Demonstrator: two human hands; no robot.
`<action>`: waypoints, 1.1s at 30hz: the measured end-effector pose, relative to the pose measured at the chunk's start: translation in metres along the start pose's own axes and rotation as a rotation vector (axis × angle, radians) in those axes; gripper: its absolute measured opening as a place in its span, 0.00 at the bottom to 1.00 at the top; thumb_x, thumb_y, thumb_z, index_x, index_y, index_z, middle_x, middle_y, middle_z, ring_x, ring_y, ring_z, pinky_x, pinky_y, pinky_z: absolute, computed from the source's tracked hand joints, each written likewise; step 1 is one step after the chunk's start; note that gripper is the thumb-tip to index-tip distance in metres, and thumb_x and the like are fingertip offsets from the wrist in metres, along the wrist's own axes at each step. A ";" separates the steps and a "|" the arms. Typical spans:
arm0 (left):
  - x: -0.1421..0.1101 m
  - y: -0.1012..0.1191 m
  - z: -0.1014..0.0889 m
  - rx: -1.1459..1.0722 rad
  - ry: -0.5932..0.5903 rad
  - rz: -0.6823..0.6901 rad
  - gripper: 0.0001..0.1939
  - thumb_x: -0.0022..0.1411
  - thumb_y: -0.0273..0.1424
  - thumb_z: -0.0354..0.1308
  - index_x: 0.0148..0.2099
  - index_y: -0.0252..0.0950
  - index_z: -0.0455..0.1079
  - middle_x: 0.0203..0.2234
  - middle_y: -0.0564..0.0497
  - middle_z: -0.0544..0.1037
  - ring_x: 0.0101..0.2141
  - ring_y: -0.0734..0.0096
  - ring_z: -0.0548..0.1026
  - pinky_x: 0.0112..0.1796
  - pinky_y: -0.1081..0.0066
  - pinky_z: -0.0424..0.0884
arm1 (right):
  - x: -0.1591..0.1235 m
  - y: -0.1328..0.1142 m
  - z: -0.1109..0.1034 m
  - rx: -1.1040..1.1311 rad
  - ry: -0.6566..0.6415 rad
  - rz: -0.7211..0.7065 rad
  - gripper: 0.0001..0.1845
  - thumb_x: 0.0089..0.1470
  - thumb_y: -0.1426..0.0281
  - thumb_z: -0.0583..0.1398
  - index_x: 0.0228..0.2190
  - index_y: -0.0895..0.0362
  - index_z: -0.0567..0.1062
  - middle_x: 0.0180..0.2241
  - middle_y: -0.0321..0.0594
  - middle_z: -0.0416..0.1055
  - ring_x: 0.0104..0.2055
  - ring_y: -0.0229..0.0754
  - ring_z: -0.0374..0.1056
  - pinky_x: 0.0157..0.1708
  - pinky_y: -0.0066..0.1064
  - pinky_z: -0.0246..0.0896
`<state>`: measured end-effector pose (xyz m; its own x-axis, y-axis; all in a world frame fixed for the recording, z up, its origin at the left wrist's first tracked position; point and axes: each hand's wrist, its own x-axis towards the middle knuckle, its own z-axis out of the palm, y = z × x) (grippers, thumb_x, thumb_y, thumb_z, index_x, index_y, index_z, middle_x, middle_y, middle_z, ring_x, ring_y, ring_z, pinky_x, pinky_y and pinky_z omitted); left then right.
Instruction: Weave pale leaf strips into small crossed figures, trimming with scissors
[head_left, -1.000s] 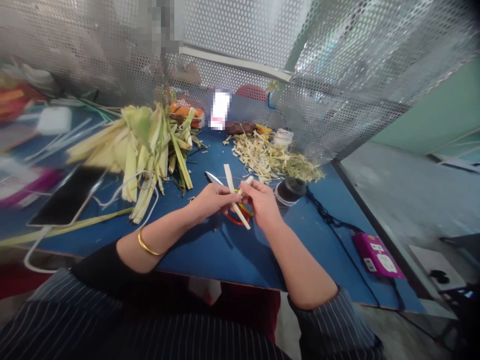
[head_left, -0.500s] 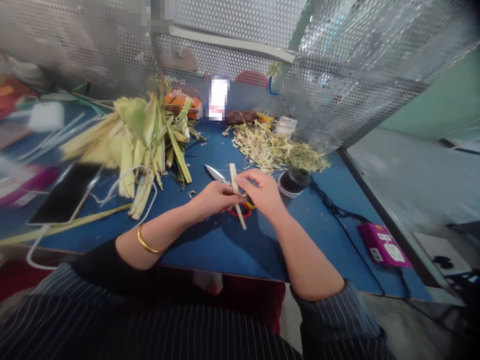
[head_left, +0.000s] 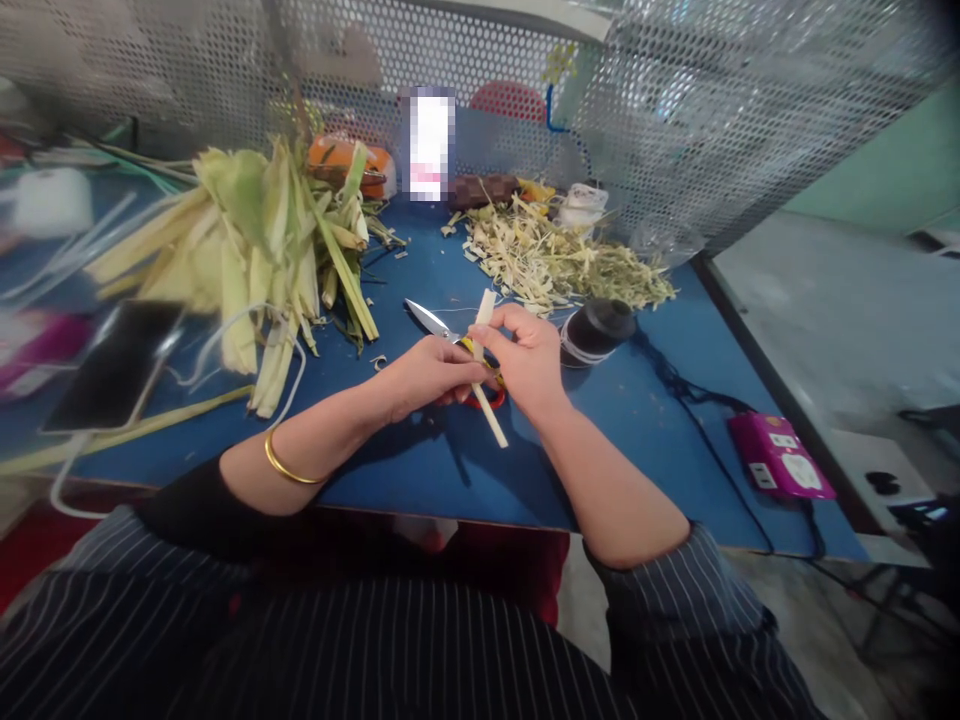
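A pale, narrow strip of corn husk point(head_left: 491, 416) runs between my two hands above the blue table. My left hand point(head_left: 442, 375) pinches it around its middle, thumb on top. My right hand point(head_left: 529, 360) grips the upper part between thumb and fingers. Under the hands lies a pair of scissors point(head_left: 429, 320), blades pointing away to the left; its red and yellow handles are partly covered by my fingers. Right of my right hand stands a dark spool point(head_left: 596, 333) wound with white thread near its base.
A bundle of corn husks point(head_left: 247, 230) lies left, beside a phone point(head_left: 116, 365) with a white cable. A heap of husk scraps point(head_left: 555, 255) sits behind the hands. A purple box point(head_left: 781, 455) and black cords lie right. A mesh screen point(head_left: 465, 50) borders the back.
The view has tipped downward a little, so the table sits higher in the picture. The husk strip's upper end now leans right, and both hands still grip it.
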<state>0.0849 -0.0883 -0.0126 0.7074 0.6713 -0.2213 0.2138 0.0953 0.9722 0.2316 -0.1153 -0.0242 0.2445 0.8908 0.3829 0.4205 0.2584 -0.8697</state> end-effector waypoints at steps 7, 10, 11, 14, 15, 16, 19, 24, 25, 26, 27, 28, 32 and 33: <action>0.001 0.002 -0.004 -0.202 0.082 -0.031 0.17 0.61 0.41 0.56 0.32 0.33 0.75 0.19 0.51 0.72 0.17 0.82 0.63 0.19 0.77 0.57 | 0.011 0.011 -0.007 0.273 0.199 0.299 0.19 0.46 0.53 0.63 0.33 0.54 0.74 0.29 0.35 0.70 0.28 0.34 0.64 0.28 0.28 0.60; 0.002 0.002 -0.007 -0.201 0.119 -0.028 0.19 0.60 0.43 0.56 0.27 0.32 0.73 0.19 0.50 0.73 0.17 0.82 0.64 0.19 0.76 0.57 | 0.009 0.009 -0.008 0.368 -0.038 0.398 0.19 0.48 0.51 0.61 0.29 0.55 0.75 0.20 0.31 0.64 0.21 0.32 0.58 0.22 0.28 0.55; 0.003 0.001 -0.008 -0.183 0.130 -0.024 0.18 0.58 0.42 0.58 0.26 0.32 0.72 0.19 0.50 0.73 0.17 0.81 0.64 0.19 0.76 0.58 | 0.007 0.008 -0.007 0.390 -0.118 0.402 0.18 0.48 0.53 0.62 0.27 0.55 0.75 0.19 0.31 0.63 0.20 0.32 0.57 0.22 0.28 0.54; 0.003 0.001 -0.007 -0.111 0.166 -0.025 0.14 0.54 0.39 0.62 0.25 0.32 0.73 0.17 0.51 0.73 0.16 0.81 0.64 0.19 0.76 0.59 | 0.003 0.005 -0.004 0.403 -0.156 0.388 0.13 0.47 0.58 0.64 0.24 0.55 0.74 0.18 0.31 0.64 0.20 0.32 0.58 0.21 0.28 0.54; 0.003 0.001 -0.006 -0.095 0.169 -0.025 0.13 0.54 0.37 0.62 0.24 0.32 0.73 0.16 0.51 0.72 0.16 0.81 0.63 0.20 0.75 0.59 | 0.002 0.005 -0.003 0.395 -0.121 0.377 0.12 0.46 0.59 0.64 0.23 0.55 0.73 0.18 0.32 0.65 0.20 0.32 0.58 0.21 0.28 0.54; 0.003 0.002 -0.005 -0.083 0.164 -0.025 0.12 0.53 0.35 0.62 0.23 0.32 0.73 0.15 0.51 0.72 0.16 0.80 0.63 0.20 0.75 0.60 | 0.002 0.005 -0.001 0.384 -0.079 0.364 0.12 0.46 0.60 0.64 0.23 0.55 0.73 0.18 0.32 0.65 0.19 0.32 0.58 0.21 0.28 0.55; 0.002 0.003 -0.002 -0.077 0.123 -0.007 0.13 0.54 0.33 0.61 0.21 0.31 0.72 0.14 0.51 0.71 0.15 0.81 0.64 0.20 0.75 0.60 | 0.002 0.006 0.001 0.365 0.011 0.350 0.12 0.46 0.61 0.64 0.21 0.55 0.72 0.17 0.31 0.63 0.18 0.31 0.56 0.21 0.27 0.55; 0.001 0.003 -0.006 -0.236 0.146 -0.007 0.13 0.54 0.36 0.63 0.28 0.29 0.75 0.17 0.50 0.74 0.18 0.79 0.68 0.22 0.76 0.64 | 0.009 0.009 -0.004 0.488 -0.008 0.359 0.12 0.47 0.60 0.64 0.25 0.56 0.74 0.19 0.32 0.66 0.21 0.32 0.62 0.23 0.27 0.59; 0.001 0.003 -0.008 -0.295 0.155 0.002 0.14 0.54 0.37 0.63 0.32 0.29 0.76 0.20 0.49 0.76 0.20 0.77 0.71 0.24 0.75 0.66 | 0.010 0.010 -0.006 0.519 0.006 0.364 0.12 0.47 0.59 0.63 0.28 0.56 0.74 0.21 0.32 0.68 0.22 0.32 0.64 0.24 0.27 0.60; 0.002 0.003 -0.011 -0.352 0.162 0.019 0.15 0.54 0.38 0.63 0.36 0.29 0.77 0.22 0.48 0.77 0.22 0.76 0.73 0.26 0.75 0.68 | 0.011 0.011 -0.007 0.542 0.037 0.374 0.13 0.47 0.59 0.63 0.30 0.56 0.74 0.23 0.33 0.70 0.23 0.33 0.65 0.25 0.27 0.61; 0.002 0.004 -0.014 -0.404 0.166 0.045 0.15 0.54 0.37 0.64 0.39 0.30 0.77 0.25 0.47 0.79 0.25 0.74 0.75 0.29 0.74 0.70 | 0.012 0.013 -0.006 0.559 0.081 0.390 0.13 0.47 0.59 0.63 0.31 0.56 0.74 0.25 0.34 0.71 0.23 0.33 0.66 0.25 0.27 0.61; 0.003 0.004 -0.017 -0.450 0.173 0.077 0.16 0.53 0.36 0.65 0.41 0.30 0.76 0.28 0.47 0.80 0.28 0.73 0.76 0.32 0.73 0.71 | 0.011 0.014 -0.005 0.569 0.126 0.413 0.13 0.46 0.60 0.64 0.31 0.56 0.73 0.25 0.34 0.71 0.23 0.32 0.66 0.25 0.26 0.61; 0.005 0.007 -0.024 -0.553 0.244 0.179 0.14 0.51 0.30 0.66 0.41 0.31 0.77 0.31 0.47 0.80 0.33 0.72 0.77 0.39 0.71 0.72 | 0.004 0.012 0.005 0.606 0.054 0.517 0.11 0.43 0.63 0.65 0.26 0.57 0.72 0.22 0.33 0.70 0.24 0.33 0.66 0.26 0.27 0.62; 0.006 0.006 -0.024 -0.558 0.258 0.188 0.13 0.52 0.30 0.66 0.40 0.30 0.77 0.31 0.47 0.80 0.32 0.72 0.77 0.39 0.71 0.72 | 0.001 0.010 0.008 0.611 -0.032 0.514 0.11 0.42 0.64 0.66 0.25 0.57 0.72 0.23 0.34 0.71 0.25 0.34 0.67 0.28 0.28 0.63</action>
<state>0.0743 -0.0663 -0.0058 0.4991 0.8623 -0.0856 -0.3299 0.2804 0.9014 0.2290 -0.1088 -0.0348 0.2489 0.9619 -0.1135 -0.2936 -0.0368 -0.9552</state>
